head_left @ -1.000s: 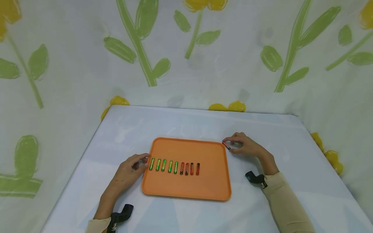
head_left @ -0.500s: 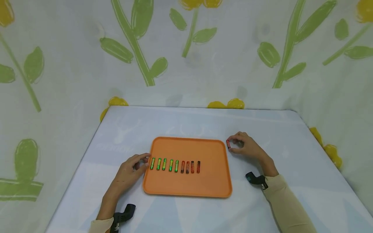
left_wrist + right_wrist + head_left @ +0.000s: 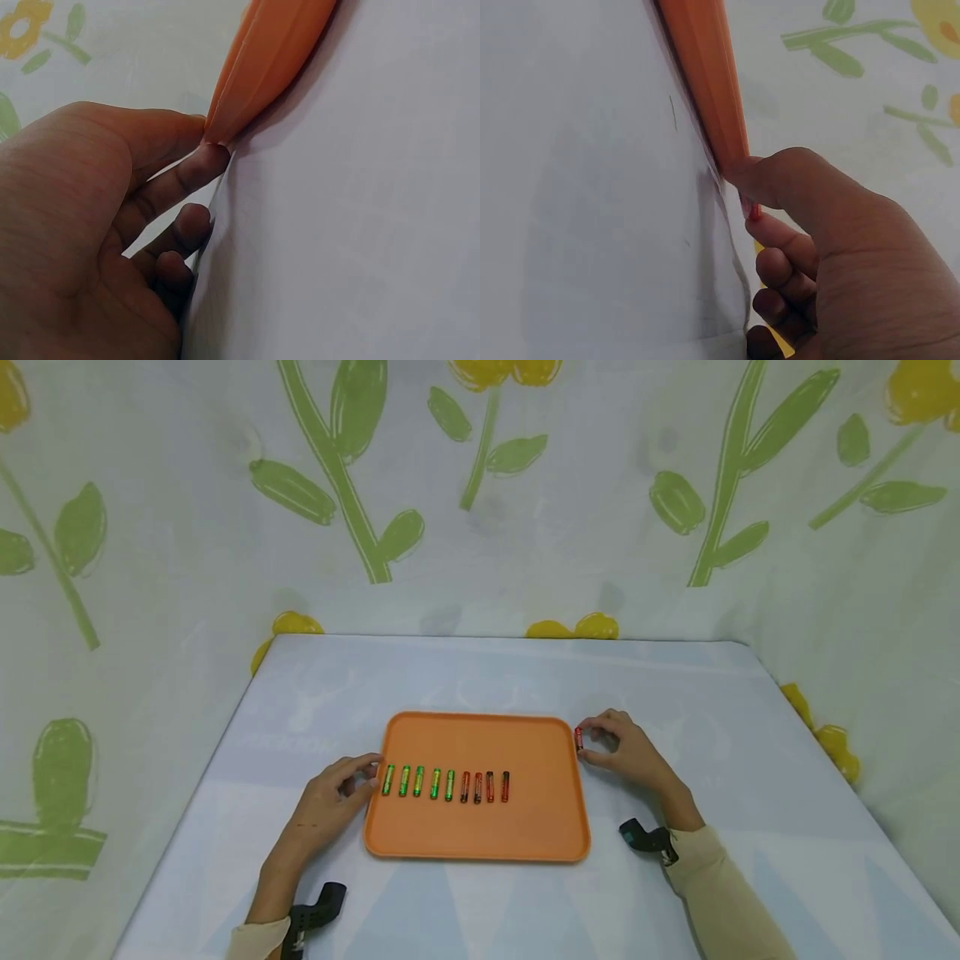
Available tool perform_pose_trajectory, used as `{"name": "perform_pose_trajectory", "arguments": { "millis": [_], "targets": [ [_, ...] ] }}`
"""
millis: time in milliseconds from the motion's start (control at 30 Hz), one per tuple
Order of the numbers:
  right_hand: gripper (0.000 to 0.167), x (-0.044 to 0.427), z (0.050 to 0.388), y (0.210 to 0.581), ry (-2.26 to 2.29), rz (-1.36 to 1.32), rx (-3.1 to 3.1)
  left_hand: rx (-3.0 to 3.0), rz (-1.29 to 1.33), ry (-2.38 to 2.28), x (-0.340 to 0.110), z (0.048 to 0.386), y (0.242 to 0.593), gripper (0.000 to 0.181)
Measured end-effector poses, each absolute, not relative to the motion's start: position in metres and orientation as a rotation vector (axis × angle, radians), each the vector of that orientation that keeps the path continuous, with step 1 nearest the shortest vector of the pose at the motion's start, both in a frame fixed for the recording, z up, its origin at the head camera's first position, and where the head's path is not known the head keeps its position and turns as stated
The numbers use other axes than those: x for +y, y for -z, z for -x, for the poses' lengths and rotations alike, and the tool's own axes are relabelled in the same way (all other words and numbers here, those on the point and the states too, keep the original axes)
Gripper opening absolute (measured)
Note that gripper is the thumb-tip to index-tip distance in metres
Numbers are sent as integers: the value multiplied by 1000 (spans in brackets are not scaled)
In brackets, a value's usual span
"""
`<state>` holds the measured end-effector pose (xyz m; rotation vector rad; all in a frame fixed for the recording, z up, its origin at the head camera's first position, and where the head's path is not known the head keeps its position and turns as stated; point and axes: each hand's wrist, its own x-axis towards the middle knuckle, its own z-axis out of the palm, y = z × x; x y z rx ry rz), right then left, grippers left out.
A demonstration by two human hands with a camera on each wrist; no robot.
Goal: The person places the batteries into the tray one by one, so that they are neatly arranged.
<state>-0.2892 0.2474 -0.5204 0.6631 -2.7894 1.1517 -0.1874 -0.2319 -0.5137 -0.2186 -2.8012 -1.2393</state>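
Observation:
An orange tray (image 3: 476, 835) lies on the table, with a row of small batteries across its middle. Green batteries (image 3: 418, 782) make up the left part of the row, red-and-black batteries (image 3: 477, 787) the right part. At the tray's left rim is my left hand (image 3: 322, 806); in the left wrist view its thumb and index finger pinch the tray's edge. Just beyond the tray's upper right side, my right hand (image 3: 630, 756) holds one more red battery (image 3: 578, 739) end to end between thumb and index finger. In the right wrist view only a red tip of this battery shows.
The white table (image 3: 480, 677) has a pale blue pattern and reaches back to a fabric wall (image 3: 585, 552) printed with green leaves and yellow flowers. A black wrist camera (image 3: 648, 839) sits at the right sleeve, another black camera (image 3: 318, 908) at the left.
The red battery in my right hand has turned from a slant to nearly in line with the tray's right side. My left hand stays at the left rim. The row looks unchanged.

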Motion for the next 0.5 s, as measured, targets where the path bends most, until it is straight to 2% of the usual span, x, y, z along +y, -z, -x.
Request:
{"name": "perform_pose_trajectory", "arguments": {
  "millis": [500],
  "targets": [
    [35,238,261,516,-1152,-635,-2722,-2806,236,1231,-231,187,512,38]
  ]
}}
